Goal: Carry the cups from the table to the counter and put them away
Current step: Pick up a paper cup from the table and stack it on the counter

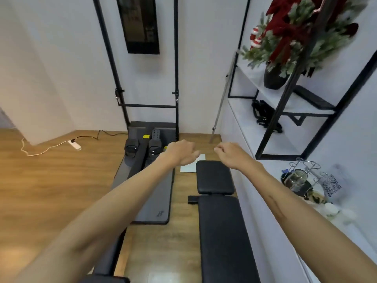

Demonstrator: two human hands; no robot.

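Holding both arms straight out over the floor, I carry nothing: my left hand (180,153) hangs with its fingers loosely curled downward around nothing, and my right hand (228,153) droops the same way, fingertips bunched but gripping no object. The two hands sit near each other, above the head pad of a black weight bench (216,178) that runs from 6 o'clock up toward 12.

The only cup I can make out is a clear glass cup (295,179), hanging on or resting against a chrome wire cup rack (306,166) on the white counter (265,211), at about 4 o'clock from my right hand. A second glass with printed black markings (331,183) seems to stand just beyond it, though it is blurred. The first cup looks tilted rather than upright; I cannot tell its exact axis.

My right hand is plainly the nearer one; the left would have to cross over the bench. No table shows in view, so I judge any remaining cups lie behind or beside me, outside the frame.
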